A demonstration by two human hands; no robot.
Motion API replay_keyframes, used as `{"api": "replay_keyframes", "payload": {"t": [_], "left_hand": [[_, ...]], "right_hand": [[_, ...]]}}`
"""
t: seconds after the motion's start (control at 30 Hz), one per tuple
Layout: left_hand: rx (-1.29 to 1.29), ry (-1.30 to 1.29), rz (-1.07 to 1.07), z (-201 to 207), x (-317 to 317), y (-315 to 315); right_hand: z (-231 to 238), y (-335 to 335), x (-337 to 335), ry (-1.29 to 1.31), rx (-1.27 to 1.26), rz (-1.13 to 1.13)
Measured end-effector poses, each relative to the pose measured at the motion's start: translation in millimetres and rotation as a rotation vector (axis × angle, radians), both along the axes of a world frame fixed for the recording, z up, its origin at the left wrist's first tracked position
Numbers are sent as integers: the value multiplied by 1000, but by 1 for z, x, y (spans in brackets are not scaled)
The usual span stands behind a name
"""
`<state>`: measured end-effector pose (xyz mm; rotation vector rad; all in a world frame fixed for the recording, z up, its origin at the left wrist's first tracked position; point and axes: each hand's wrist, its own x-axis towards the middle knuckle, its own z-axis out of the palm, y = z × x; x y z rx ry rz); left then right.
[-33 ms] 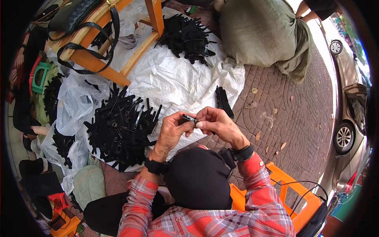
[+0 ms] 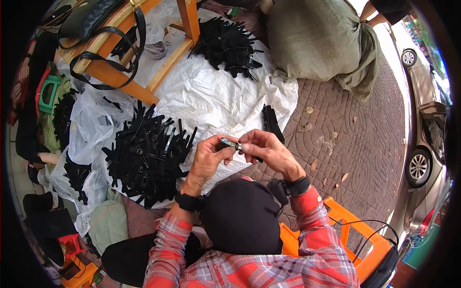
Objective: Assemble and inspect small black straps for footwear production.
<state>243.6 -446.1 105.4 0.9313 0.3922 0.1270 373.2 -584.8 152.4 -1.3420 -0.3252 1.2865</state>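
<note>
Over the near edge of a white woven sheet, my two hands meet in front of my chest. My left hand pinches a small black strap with a shiny metal piece between thumb and fingers. My right hand grips the strap's other side, its thumb and forefinger closed at the metal part; a dark end shows beneath that hand. The exact metal fitting is too small to make out. Left of my left hand lies a heap of black straps with buckles. Beyond my right hand is a short bundle of black straps.
Another black strap pile lies at the far side. A wooden stool bears a black handbag. Clear plastic bags are at left, a big green-grey sack far right, an orange plastic stool near right. Cars stand beyond the paving.
My right hand has shifted slightly and its fingers are re-set on the strap. The metal piece is tilted a little differently and shows more of its bright face.
</note>
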Motion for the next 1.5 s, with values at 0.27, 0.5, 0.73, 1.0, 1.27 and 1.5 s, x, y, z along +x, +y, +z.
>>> {"api": "replay_keyframes", "payload": {"t": [0.27,0.5,0.73,1.0,1.27,1.5], "left_hand": [[50,3,-49,2,-2,6],[247,29,27,7,3,-4],[615,119,194,1,11,-2],[729,112,237,5,12,-11],[640,172,277,11,17,-13],[743,58,253,16,17,-16]], "right_hand": [[2,-4,3,-181,-82,166],[-13,0,-1,-269,-64,129],[-3,21,-20,-1058,108,-25],[-15,30,-33,-1141,-30,-93],[-13,32,-30,-896,-20,-274],[-15,26,-13,-206,99,-416]]}}
